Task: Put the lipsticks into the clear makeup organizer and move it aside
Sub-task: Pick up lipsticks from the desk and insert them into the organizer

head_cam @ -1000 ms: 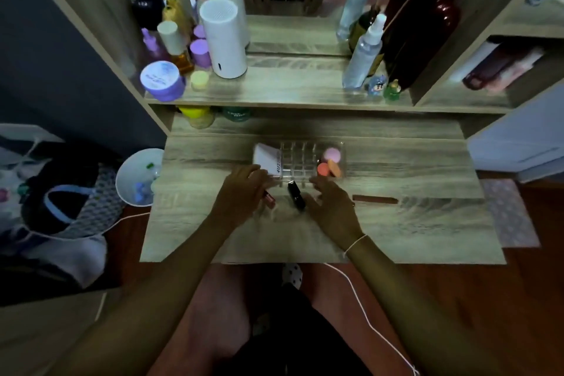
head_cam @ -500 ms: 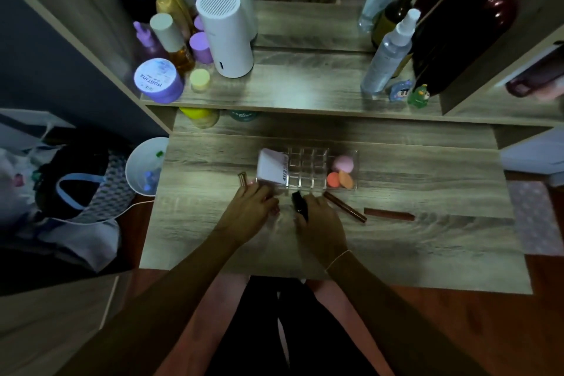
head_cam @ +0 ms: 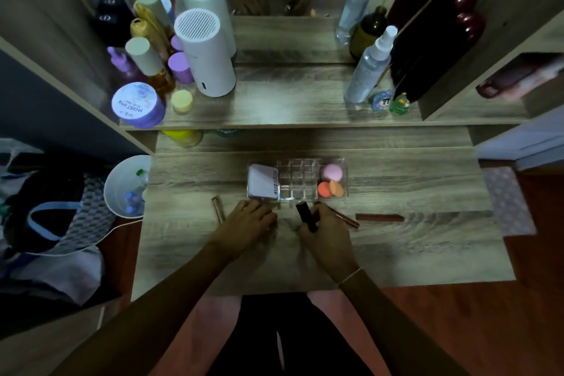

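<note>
The right hand (head_cam: 328, 230) pinches a black lipstick tube (head_cam: 306, 217) just near of the clear makeup organizer (head_cam: 300, 178) — light, rigid, probably slick; grip mid-barrel. The left hand (head_cam: 248, 224) is curled — contents unclear.

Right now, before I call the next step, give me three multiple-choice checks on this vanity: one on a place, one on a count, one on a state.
1. Where do the makeup sponges sit in the clear makeup organizer?
A. Right end
B. Left end
C. Middle grid cells

2. How many sponges show there?
A. One
B. Three
C. Five

3. What is the right hand doing?
A. Lying flat and empty
B. Holding a spray bottle
C. Gripping a black lipstick

Answers:
1. A: the sponges fill the right end section, while a pale pink compact takes the left end.
2. B: one pink sponge sits behind two orange ones.
3. C: the fingers wrap the dark tube just in front of the organizer, whose middle cells look empty.
</note>
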`<control>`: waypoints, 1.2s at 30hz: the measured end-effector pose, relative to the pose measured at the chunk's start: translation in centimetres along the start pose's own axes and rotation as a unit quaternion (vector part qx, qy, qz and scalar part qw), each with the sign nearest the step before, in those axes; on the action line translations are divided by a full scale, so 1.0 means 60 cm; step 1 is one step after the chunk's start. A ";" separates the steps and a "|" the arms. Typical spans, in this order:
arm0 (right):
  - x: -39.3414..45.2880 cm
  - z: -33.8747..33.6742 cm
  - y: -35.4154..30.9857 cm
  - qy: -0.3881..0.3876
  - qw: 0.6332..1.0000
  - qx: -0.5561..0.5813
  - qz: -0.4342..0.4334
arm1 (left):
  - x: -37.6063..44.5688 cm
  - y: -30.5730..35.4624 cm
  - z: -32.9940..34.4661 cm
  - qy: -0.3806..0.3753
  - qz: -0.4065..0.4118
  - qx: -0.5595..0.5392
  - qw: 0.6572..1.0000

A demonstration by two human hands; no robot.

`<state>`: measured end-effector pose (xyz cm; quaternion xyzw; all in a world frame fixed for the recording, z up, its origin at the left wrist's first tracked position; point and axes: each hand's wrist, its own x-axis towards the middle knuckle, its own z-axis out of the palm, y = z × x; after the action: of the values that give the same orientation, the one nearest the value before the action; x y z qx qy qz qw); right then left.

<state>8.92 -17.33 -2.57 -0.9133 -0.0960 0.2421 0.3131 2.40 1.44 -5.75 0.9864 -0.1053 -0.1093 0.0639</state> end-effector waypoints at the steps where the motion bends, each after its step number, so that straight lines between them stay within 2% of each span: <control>1: 0.003 -0.003 -0.001 0.009 1.000 -0.001 -0.001 | 0.001 -0.003 0.002 -0.002 0.001 -0.014 1.000; 5: 0.011 -0.009 -0.009 0.032 0.999 0.002 -0.001 | 0.002 -0.018 0.016 0.005 0.014 -0.032 0.999; 7: 0.013 -0.009 -0.010 0.034 0.999 0.004 -0.011 | 0.002 -0.016 0.017 -0.004 -0.022 -0.102 0.994; 9: 0.015 -0.011 -0.014 0.041 0.999 0.016 -0.022 | 0.000 -0.004 0.009 0.025 -0.085 -0.231 0.969; 10: 0.017 -0.011 -0.016 0.046 0.998 0.020 -0.027 | 0.000 0.005 0.001 0.046 -0.092 -0.267 0.958; 13: 0.023 -0.012 -0.024 0.052 0.998 0.015 -0.033 | -0.010 0.020 -0.016 0.131 -0.109 -0.279 0.945; 16: 0.029 -0.011 -0.032 0.060 0.997 0.025 -0.043 | -0.030 0.012 -0.028 0.163 -0.187 -0.261 0.933; 18: 0.033 -0.010 -0.036 0.060 0.997 0.021 -0.040 | -0.045 -0.001 -0.029 0.204 -0.253 -0.276 0.904; 21: 0.039 -0.007 -0.039 0.059 0.997 0.019 -0.042 | -0.072 -0.025 -0.022 0.283 -0.280 -0.261 0.880; 26: 0.040 -0.009 -0.047 0.064 0.994 0.054 -0.068 | -0.099 -0.056 -0.020 0.320 -0.333 -0.301 0.834; 30: 0.051 -0.014 -0.055 0.094 0.989 0.068 -0.097 | -0.088 -0.057 -0.041 0.339 -0.339 -0.332 0.812; 36: 0.081 -0.029 -0.071 0.138 0.982 0.090 -0.096 | 0.012 -0.025 -0.108 0.402 -0.253 -0.403 0.782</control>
<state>13.87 -13.32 -0.59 -0.8927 -0.1166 0.0899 0.4259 4.86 3.40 0.16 0.8165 0.2371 0.2529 0.4617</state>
